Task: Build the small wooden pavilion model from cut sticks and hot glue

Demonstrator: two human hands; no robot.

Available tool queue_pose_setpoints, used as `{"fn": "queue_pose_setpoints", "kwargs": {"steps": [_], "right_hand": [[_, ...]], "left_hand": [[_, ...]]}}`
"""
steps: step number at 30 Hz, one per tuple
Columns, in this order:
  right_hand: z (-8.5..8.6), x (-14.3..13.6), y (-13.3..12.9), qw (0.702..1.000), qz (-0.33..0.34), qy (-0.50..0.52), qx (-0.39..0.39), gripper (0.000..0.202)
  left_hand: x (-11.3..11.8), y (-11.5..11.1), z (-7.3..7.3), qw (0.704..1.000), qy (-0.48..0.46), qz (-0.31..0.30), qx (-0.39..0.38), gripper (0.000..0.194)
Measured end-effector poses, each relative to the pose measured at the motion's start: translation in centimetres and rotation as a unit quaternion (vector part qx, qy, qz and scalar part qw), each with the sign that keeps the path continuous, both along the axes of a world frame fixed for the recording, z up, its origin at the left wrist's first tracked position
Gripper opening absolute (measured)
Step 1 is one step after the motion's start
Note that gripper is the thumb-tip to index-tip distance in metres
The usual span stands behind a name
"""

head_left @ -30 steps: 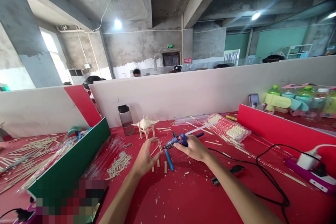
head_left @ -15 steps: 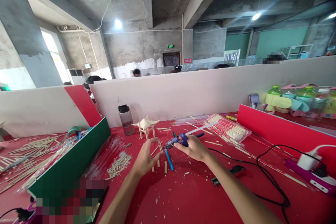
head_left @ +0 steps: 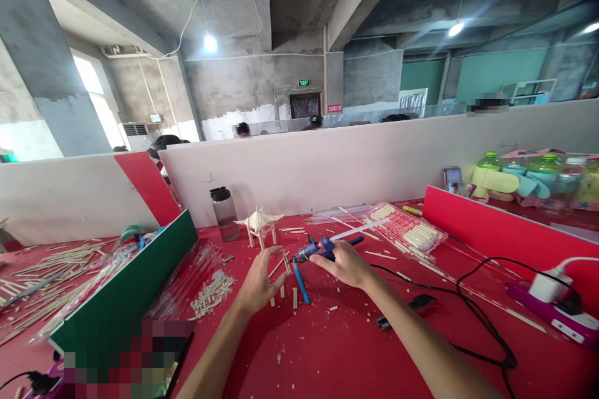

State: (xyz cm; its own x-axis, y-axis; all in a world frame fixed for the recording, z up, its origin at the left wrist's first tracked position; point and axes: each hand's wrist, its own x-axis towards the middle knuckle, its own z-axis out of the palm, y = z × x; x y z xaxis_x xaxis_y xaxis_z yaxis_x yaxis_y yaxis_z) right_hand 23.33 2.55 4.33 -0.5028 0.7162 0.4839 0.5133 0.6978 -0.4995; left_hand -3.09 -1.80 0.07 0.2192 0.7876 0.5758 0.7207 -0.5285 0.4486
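Right hand [head_left: 346, 265] wrapped around blue glue gun [head_left: 318, 249], nozzle aimed left at short wooden sticks [head_left: 282, 262] pinched in fingers [head_left: 271, 254] of left hand [head_left: 258, 283]. Just behind the sticks, a small stick-built pavilion [head_left: 259, 224] standing upright on red tabletop [head_left: 337, 349]; left of pavilion, a dark-lidded clear bottle [head_left: 224, 212]. Right of pavilion, a bag of sticks [head_left: 412, 234]. Just below the gun, a blue pen-like tool [head_left: 302, 283] lying flat. Far right of pavilion, black cable [head_left: 477, 312] looping toward a power strip [head_left: 556, 312].
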Motion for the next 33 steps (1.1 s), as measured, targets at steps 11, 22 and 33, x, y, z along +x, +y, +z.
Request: {"fn": "queue_pose_setpoints", "kwargs": {"steps": [11,22,33], "right_hand": [[0.27,0.12,-0.11,0.999,0.03,0.001,-0.022,0.044],[-0.01,0.08,0.06,1.0,0.015,0.008,-0.021,0.046],[0.2,0.07,-0.11,1.0,0.023,0.009,-0.016,0.044]], "left_hand": [[-0.01,0.08,-0.02,1.0,-0.003,0.005,-0.007,0.044],[0.01,-0.03,0.12,1.0,-0.005,-0.001,-0.004,0.044],[-0.05,0.1,-0.08,1.0,-0.007,-0.001,-0.003,0.044]]}}
